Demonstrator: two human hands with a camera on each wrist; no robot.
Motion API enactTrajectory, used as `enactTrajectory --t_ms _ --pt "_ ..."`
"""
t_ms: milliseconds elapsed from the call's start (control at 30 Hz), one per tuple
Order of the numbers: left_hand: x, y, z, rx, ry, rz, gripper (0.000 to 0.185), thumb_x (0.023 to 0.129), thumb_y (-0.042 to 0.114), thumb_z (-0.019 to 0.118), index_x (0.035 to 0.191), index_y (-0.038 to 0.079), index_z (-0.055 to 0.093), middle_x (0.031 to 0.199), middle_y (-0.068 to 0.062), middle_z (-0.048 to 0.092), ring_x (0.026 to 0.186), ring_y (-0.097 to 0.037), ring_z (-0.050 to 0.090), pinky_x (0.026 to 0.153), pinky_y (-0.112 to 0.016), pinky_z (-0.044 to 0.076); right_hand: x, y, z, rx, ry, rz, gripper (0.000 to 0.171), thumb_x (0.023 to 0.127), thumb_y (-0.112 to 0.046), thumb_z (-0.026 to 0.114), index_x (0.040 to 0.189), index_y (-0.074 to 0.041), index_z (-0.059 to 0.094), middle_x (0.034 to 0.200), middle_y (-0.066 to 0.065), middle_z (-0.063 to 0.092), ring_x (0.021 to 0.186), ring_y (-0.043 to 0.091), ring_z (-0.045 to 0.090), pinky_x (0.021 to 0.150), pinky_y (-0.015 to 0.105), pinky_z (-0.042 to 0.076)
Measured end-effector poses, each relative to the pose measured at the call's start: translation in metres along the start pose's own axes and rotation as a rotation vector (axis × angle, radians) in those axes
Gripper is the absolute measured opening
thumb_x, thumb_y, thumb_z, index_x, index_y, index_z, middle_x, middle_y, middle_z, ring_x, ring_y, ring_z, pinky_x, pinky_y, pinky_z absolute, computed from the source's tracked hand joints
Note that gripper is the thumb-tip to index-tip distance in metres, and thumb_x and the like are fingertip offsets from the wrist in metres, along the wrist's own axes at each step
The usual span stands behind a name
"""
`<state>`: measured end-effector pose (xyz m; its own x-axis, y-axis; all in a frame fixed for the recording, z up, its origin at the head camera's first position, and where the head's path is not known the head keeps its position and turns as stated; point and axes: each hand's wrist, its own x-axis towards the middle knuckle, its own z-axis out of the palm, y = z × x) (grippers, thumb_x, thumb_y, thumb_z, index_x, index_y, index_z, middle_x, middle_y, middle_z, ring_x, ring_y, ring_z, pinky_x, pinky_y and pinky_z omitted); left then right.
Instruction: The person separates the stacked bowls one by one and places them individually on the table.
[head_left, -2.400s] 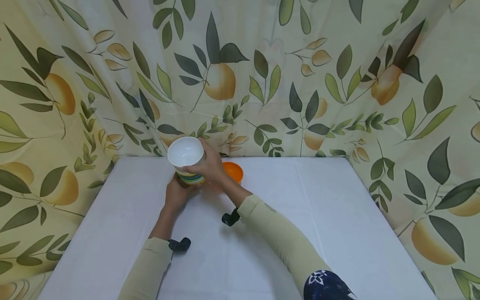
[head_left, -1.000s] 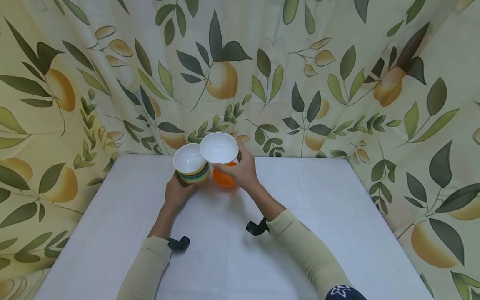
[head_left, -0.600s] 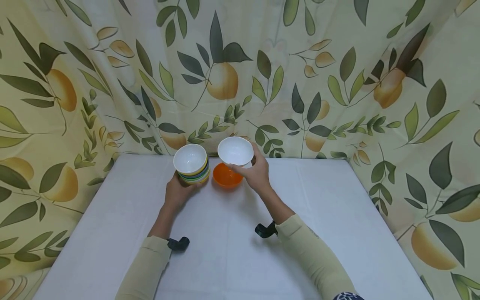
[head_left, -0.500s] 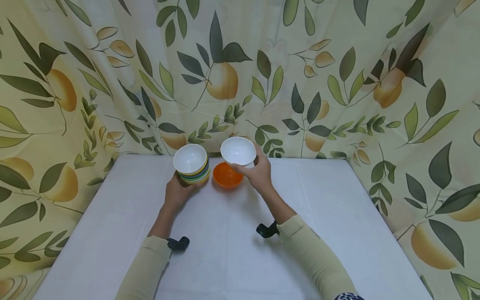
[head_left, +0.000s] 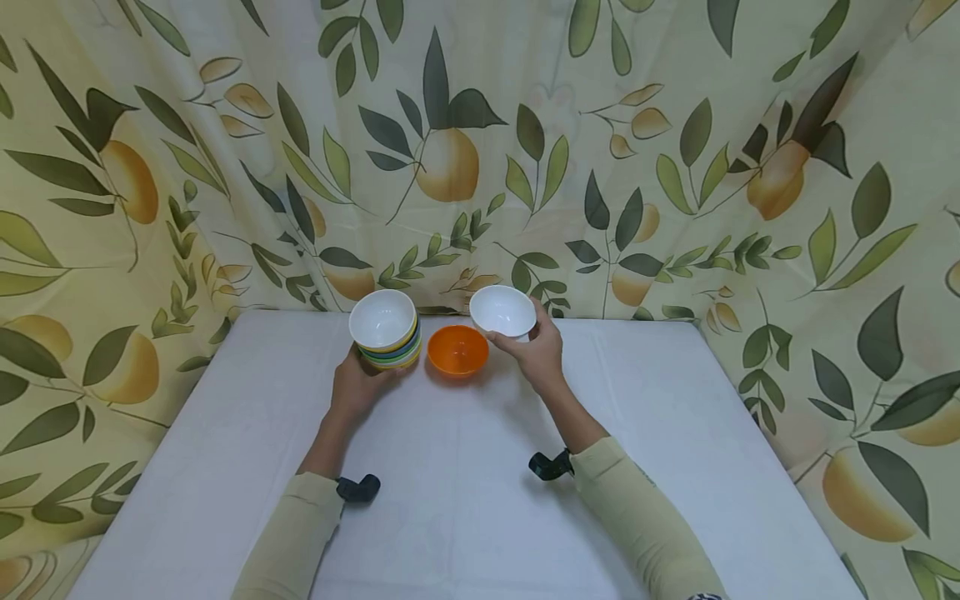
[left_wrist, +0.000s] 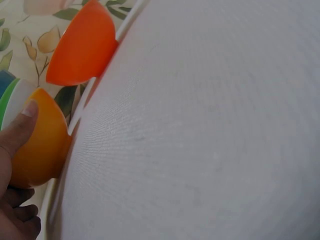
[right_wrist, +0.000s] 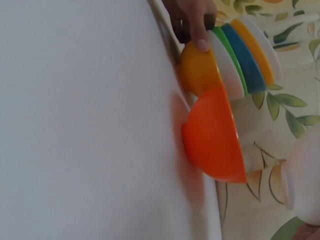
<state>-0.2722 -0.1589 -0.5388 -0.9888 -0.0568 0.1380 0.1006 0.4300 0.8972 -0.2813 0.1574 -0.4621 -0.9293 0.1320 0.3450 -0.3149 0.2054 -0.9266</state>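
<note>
My left hand [head_left: 358,386] grips the lowest bowl of a stack of nested bowls [head_left: 384,325] at the table's far side. That lowest one is a yellow-orange bowl [left_wrist: 42,145], with the thumb on its outer wall; white, green, blue, yellow and white rims rise above it. To its right, an orange bowl [head_left: 457,351] sits upright on the table. A single white bowl [head_left: 502,311] is held up by my right hand [head_left: 542,354], thumb at the near side and fingers around the far right. In the right wrist view this white bowl [right_wrist: 305,180] hangs clear of the tabletop.
A white cloth covers the table [head_left: 450,500], whose far edge lies just behind the bowls. Behind it hangs a curtain [head_left: 600,125] printed with fruit and leaves. Each wrist carries a small black camera [head_left: 358,488].
My right hand has taken the white bowl off the top of the stack and carried it right, past the orange bowl, which now shows fully. My left hand has stayed at the stack.
</note>
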Motion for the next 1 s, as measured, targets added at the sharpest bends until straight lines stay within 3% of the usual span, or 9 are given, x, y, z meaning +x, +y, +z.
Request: enactTrajectory --t_ms 433,667,833,1000 --pt "0.000 -0.004 0.001 -0.001 0.002 -0.010 0.105 0.082 0.035 0.093 0.164 0.012 0.031 0.158 -0.013 0.048 0.148 -0.030 0.041 0.122 -0.054 0.033 -0.006 0.023 -0.016 0.005 0.035 0.057 0.090 0.077 -0.005 0.093 0.153 0.004 0.046 0.149 0.023 0.052 0.135 0.038 0.051 0.119 0.043 0.040" --pt "0.001 -0.004 0.002 -0.010 0.001 -0.024 0.105 0.082 0.032 0.093 0.164 0.013 0.030 0.159 -0.013 0.048 0.148 -0.030 0.041 0.122 -0.053 0.033 -0.012 0.037 -0.024 -0.056 0.057 0.112 0.096 0.077 -0.007 0.093 0.157 0.004 0.041 0.155 0.024 0.047 0.139 0.038 0.049 0.119 0.044 0.040" --pt "0.002 -0.002 0.002 -0.007 0.003 -0.018 0.105 0.082 0.032 0.093 0.164 0.012 0.030 0.159 -0.013 0.048 0.148 -0.031 0.041 0.122 -0.054 0.034 -0.014 0.048 -0.030 -0.110 0.041 0.110 0.084 0.075 -0.007 0.094 0.148 0.002 0.052 0.146 0.022 0.055 0.134 0.037 0.053 0.116 0.046 0.044" --pt "0.002 -0.002 0.001 0.000 0.006 -0.025 0.105 0.082 0.032 0.093 0.164 0.013 0.031 0.160 -0.012 0.047 0.148 -0.031 0.041 0.122 -0.054 0.034 -0.017 0.057 -0.032 -0.151 -0.002 0.157 0.085 0.078 -0.011 0.094 0.149 0.002 0.049 0.146 0.021 0.055 0.136 0.035 0.052 0.116 0.046 0.043"
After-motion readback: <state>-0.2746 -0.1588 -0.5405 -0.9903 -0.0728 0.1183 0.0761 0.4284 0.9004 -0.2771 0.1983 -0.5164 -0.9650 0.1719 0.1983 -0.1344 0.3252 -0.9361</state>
